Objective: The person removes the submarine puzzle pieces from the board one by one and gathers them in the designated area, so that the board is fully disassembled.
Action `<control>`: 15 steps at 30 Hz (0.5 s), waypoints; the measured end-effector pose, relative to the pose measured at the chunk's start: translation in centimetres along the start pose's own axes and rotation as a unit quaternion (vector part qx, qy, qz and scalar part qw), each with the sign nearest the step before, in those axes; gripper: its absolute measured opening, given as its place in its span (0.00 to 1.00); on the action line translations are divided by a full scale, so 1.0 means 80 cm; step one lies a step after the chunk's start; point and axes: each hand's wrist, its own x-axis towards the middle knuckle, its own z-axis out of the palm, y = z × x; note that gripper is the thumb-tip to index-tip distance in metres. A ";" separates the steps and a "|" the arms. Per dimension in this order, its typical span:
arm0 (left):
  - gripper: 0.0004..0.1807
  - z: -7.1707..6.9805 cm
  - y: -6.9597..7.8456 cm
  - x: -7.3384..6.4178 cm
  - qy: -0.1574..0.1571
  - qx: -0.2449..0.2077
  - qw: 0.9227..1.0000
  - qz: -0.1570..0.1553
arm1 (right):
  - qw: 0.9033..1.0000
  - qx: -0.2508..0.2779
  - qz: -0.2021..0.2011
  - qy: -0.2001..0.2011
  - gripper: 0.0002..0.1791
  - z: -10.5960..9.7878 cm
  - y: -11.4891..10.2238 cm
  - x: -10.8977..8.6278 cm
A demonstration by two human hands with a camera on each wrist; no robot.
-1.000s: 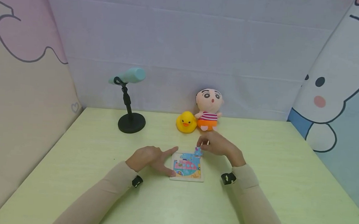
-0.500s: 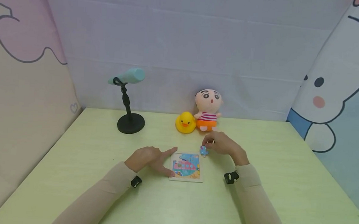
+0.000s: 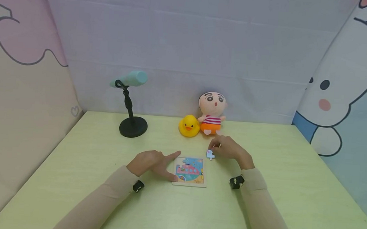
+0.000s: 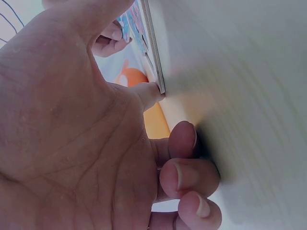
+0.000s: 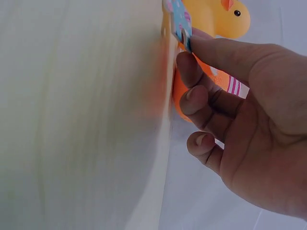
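In the head view, a square jigsaw puzzle board [image 3: 190, 184] with a pink-and-blue picture lies flat on the table, a pale patch at its upper left. My left hand [image 3: 151, 163] spans the board's left side: the thumb presses on the lower left corner, and the index finger touches the upper left. Its other fingers are loosely bent in the left wrist view. Beyond the board's upper right corner, my right hand [image 3: 228, 147] pinches a light-blue jigsaw piece [image 3: 210, 154] between thumb and index finger. The right wrist view shows that piece [image 5: 180, 21] tilted edge-on, apart from the board.
Behind the right hand sit a yellow rubber duck [image 3: 189, 126] and a plush doll [image 3: 212, 112] in a striped shirt. A black stand [image 3: 133, 126] holding a mint-green cylinder [image 3: 132, 78] is at the back left. A pale curtain [image 3: 186, 52] hangs behind the table.
My right hand has moved right with the jigsaw piece, away from the board's upper right corner, and the piece has turned in the fingers. The left hand has stayed at the board.
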 end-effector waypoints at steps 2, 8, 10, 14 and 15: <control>0.57 0.000 -0.001 0.000 0.000 0.000 1.000 0.000 | 1.000 -0.001 0.003 0.000 0.08 0.000 0.002 0.000; 0.58 0.002 -0.001 0.001 0.002 0.003 1.000 0.001 | 1.000 -0.005 0.004 0.002 0.07 -0.001 0.010 -0.001; 0.58 0.002 -0.001 0.001 0.003 0.004 1.000 0.001 | 1.000 -0.006 0.000 0.000 0.07 -0.001 0.012 -0.001; 0.58 0.002 -0.001 0.003 0.004 0.006 1.000 0.001 | 1.000 -0.007 -0.003 -0.004 0.06 -0.001 0.011 -0.002; 0.58 0.002 -0.001 0.003 0.004 0.006 1.000 0.001 | 1.000 -0.008 -0.004 -0.004 0.06 -0.001 0.010 -0.003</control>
